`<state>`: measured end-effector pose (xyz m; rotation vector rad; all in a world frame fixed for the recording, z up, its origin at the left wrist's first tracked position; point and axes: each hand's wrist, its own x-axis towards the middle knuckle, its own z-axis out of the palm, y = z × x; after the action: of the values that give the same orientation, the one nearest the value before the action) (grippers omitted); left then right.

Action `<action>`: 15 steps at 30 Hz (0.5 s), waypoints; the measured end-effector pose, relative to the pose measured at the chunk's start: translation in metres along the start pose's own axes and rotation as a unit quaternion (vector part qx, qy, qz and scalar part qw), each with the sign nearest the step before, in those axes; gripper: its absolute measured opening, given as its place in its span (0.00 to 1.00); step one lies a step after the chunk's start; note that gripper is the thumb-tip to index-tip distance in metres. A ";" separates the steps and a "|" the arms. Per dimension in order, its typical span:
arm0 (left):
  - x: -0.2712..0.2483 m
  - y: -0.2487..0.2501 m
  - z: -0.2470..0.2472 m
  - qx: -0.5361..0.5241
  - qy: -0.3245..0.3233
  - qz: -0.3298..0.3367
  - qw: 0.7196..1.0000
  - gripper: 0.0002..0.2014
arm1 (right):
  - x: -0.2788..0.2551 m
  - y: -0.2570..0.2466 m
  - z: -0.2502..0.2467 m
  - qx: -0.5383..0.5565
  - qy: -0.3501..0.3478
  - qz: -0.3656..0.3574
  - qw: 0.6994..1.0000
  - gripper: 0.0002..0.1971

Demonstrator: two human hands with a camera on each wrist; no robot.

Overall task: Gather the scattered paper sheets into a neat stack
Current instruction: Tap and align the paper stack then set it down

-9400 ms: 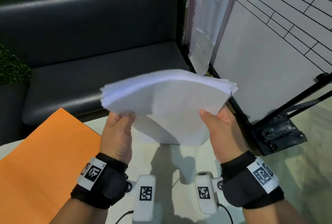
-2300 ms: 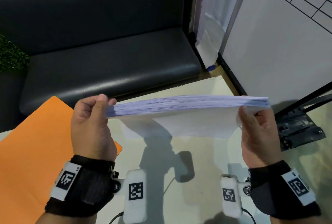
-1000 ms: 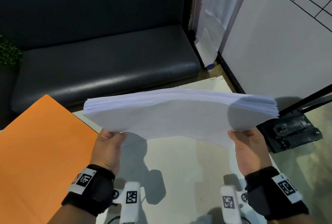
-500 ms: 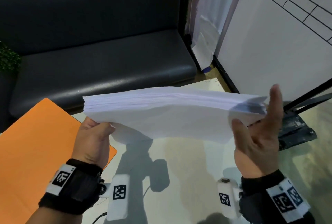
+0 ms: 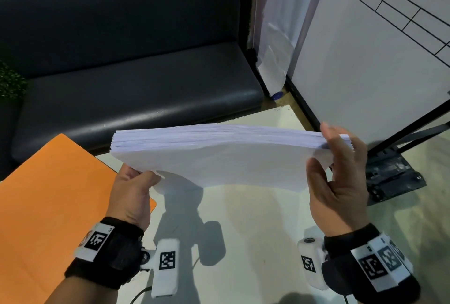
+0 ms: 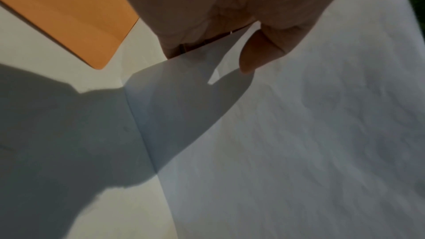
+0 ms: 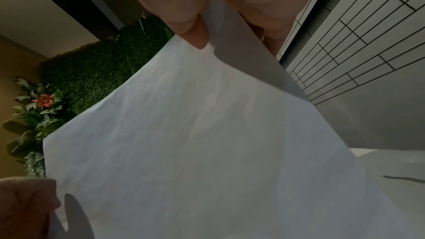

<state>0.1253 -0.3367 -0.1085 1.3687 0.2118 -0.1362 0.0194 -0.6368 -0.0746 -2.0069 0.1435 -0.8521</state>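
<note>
- Head view: the stack [image 5: 219, 155] was held in the air above the tabletop [image 5: 255, 218], edges nearly flush but sagging in the middle. The left hand [image 5: 132, 196] was clamped on the near left corner, thumb on top. The right hand [image 5: 338, 182] was set against the right end, thumb on the near face and fingers [image 5: 327, 133] raised along the edge. An orange sheet [image 5: 48, 206] lay on the tabletop at the left, and a dark bench [image 5: 134, 89] stood behind.
- Left wrist view: the thumb [image 6: 257, 57] was pressed on the paper, with the orange sheet's corner seen beyond. The fingers beneath were hidden, so their curl could not be told.
- Right wrist view: the right thumb [image 7: 195, 30] was seen pinching the stack's end against the fingers behind it.
- Risk, as judged: with a light right-hand grip and a bowed stack, sheets could be let slide out or fanned if either end were tilted; the squared edges would then be lost.
</note>
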 end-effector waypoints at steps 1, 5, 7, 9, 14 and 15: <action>0.000 0.000 0.000 0.004 0.002 -0.003 1.000 0.26 | 0.000 0.000 0.000 0.001 0.002 -0.001 1.000 0.27; 0.000 -0.001 0.003 0.007 0.007 -0.003 1.000 0.26 | 0.000 0.003 0.002 0.019 0.001 -0.007 1.000 0.27; -0.001 0.000 0.004 0.003 0.008 0.006 1.000 0.27 | 0.000 0.007 0.002 0.055 0.012 0.000 0.998 0.28; -0.002 0.002 0.004 0.002 0.010 0.011 1.000 0.25 | -0.001 0.011 0.002 0.065 0.019 -0.015 0.998 0.28; -0.001 0.003 0.002 0.002 0.006 0.012 1.000 0.28 | -0.001 0.016 -0.002 -0.013 0.020 -0.047 0.999 0.19; -0.001 0.003 0.002 0.003 0.008 0.012 1.000 0.28 | 0.001 0.016 -0.002 -0.011 0.018 -0.050 0.999 0.17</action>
<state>0.1251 -0.3381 -0.1052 1.3774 0.2086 -0.1046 0.0221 -0.6482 -0.0865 -2.0340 0.0747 -0.9550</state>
